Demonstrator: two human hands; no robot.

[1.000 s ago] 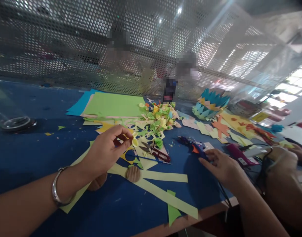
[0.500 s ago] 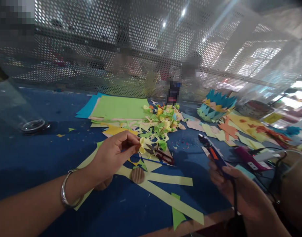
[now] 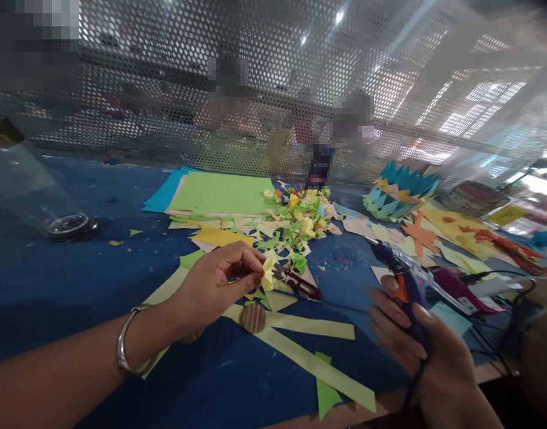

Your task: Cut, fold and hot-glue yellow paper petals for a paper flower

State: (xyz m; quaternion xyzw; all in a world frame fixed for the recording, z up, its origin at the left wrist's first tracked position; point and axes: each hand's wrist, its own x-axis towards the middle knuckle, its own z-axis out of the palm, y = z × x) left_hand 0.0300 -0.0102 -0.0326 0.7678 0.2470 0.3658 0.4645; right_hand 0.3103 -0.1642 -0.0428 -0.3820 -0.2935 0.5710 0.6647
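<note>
Between thumb and fingers, my left hand (image 3: pixel 220 286) pinches a small pale-yellow paper flower (image 3: pixel 268 274). My right hand (image 3: pixel 416 339) is wrapped round the handle of a dark blue glue gun (image 3: pixel 407 286) with an orange trigger; its nozzle points up and left, apart from the flower. Just beyond the flower lie dark red scissors (image 3: pixel 302 284), partly hidden. Below my left hand, a round brown striped disc (image 3: pixel 253 318) rests on crossing pale-green paper strips (image 3: pixel 318 325). A heap of small paper flowers (image 3: pixel 307 214) sits behind the scissors.
Green paper sheets (image 3: pixel 231 193) are stacked at the back left. A clear bottle (image 3: pixel 36 190) stands at far left. To the right are a zigzag paper crown (image 3: pixel 398 193), paper scraps, a purple box (image 3: pixel 456 289) and cables. Perforated metal panels (image 3: pixel 273 113) rise behind the table.
The glue gun has turned in my right hand, so more of its side and its clear glue stick show. My left hand has turned the flower slightly.
</note>
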